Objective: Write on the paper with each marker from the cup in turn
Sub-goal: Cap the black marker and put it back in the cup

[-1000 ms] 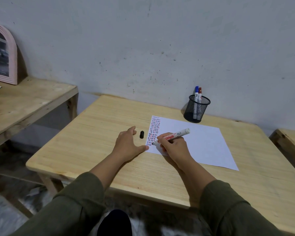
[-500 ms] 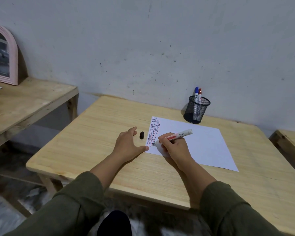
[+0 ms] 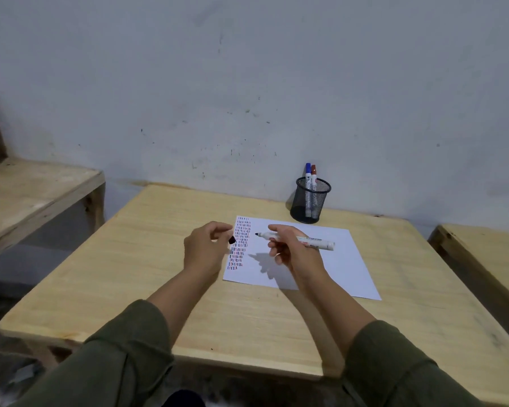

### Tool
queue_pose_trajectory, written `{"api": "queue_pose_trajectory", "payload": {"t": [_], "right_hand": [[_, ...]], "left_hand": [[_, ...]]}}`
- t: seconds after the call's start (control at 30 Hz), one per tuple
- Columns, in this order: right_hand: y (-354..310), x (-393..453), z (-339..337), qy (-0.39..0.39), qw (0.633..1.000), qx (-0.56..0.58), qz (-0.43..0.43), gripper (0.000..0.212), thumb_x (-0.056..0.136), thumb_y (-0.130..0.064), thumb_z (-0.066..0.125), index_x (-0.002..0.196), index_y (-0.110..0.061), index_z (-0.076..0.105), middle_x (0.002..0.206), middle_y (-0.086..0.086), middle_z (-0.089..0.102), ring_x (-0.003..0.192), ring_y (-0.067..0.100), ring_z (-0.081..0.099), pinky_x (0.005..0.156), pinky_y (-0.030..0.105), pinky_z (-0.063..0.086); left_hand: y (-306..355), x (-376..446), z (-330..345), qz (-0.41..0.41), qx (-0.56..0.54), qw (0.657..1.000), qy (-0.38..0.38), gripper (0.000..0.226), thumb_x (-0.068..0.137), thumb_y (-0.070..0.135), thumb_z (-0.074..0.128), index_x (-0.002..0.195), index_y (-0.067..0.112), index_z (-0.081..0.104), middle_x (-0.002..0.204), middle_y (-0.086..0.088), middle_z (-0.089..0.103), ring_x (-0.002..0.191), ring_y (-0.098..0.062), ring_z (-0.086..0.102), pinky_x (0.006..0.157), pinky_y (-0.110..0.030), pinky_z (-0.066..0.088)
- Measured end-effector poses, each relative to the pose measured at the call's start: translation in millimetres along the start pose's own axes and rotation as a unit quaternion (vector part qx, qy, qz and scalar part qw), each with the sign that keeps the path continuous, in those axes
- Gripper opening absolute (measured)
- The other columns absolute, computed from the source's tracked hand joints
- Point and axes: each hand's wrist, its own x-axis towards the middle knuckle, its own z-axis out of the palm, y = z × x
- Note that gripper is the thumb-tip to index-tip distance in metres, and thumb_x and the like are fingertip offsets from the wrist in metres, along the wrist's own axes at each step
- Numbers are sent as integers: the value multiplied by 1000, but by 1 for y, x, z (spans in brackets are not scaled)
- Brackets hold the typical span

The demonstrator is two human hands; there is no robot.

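Note:
A white sheet of paper [image 3: 329, 259] lies on the wooden table [image 3: 147, 259], with a column of short coloured dashes down its left edge. My right hand [image 3: 291, 251] holds an uncapped white marker [image 3: 312, 240] level above the paper, black tip pointing left. My left hand [image 3: 206, 248] is raised off the table and pinches the small black cap [image 3: 232, 240] between its fingertips, a short gap left of the tip. A black mesh cup [image 3: 309, 204] stands behind the paper with a blue-capped marker [image 3: 308, 171] and a red-capped marker [image 3: 313, 173] upright in it.
A grey wall runs close behind the table. A second wooden table [image 3: 33, 195] stands to the left across a gap, and a third wooden surface [image 3: 488, 254] sits at the right edge. The floor shows below the near table edge.
My right hand lifted the marker off the paper and turned it level. My left hand picked the black cap up from the table. The view shifted right, and the pink-framed mirror left it.

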Motion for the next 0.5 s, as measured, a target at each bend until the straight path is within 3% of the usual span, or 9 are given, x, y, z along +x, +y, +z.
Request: {"api": "queue_pose_trajectory", "payload": {"t": [0.1, 0.17, 0.3, 0.5], "right_hand": [[-16, -1, -5, -10, 999, -5, -33, 13, 88, -9, 55, 90, -14, 67, 71, 9, 62, 58, 16, 55, 53, 25, 41], [-25, 0, -7, -9, 999, -12, -49, 11, 87, -6, 56, 86, -13, 64, 71, 10, 62, 57, 17, 56, 53, 26, 42], [-40, 2, -12, -8, 997, -27, -79, 10, 86, -5, 56, 82, -12, 62, 72, 11, 63, 57, 18, 58, 52, 26, 43], [-50, 3, -20, -4, 995, -22, -96, 10, 86, -7, 58, 78, -12, 63, 69, 8, 63, 59, 19, 57, 52, 27, 43]], "left_hand": [[21, 0, 16, -111, -226, 967, -29, 6, 85, 20, 64, 84, 21, 71, 79, 3, 69, 69, -7, 63, 72, -26, 50], [36, 1, 23, -156, -312, 936, -54, 9, 87, 14, 62, 93, 13, 68, 78, -1, 67, 68, -6, 63, 66, -18, 50], [57, -3, 34, -192, -353, 910, -103, 8, 89, 10, 58, 89, 13, 65, 82, 0, 66, 75, -7, 62, 75, -20, 49], [70, -5, 40, -205, -376, 894, -127, 6, 88, 11, 59, 86, 14, 64, 83, -1, 67, 63, -1, 66, 67, -18, 49]]}}
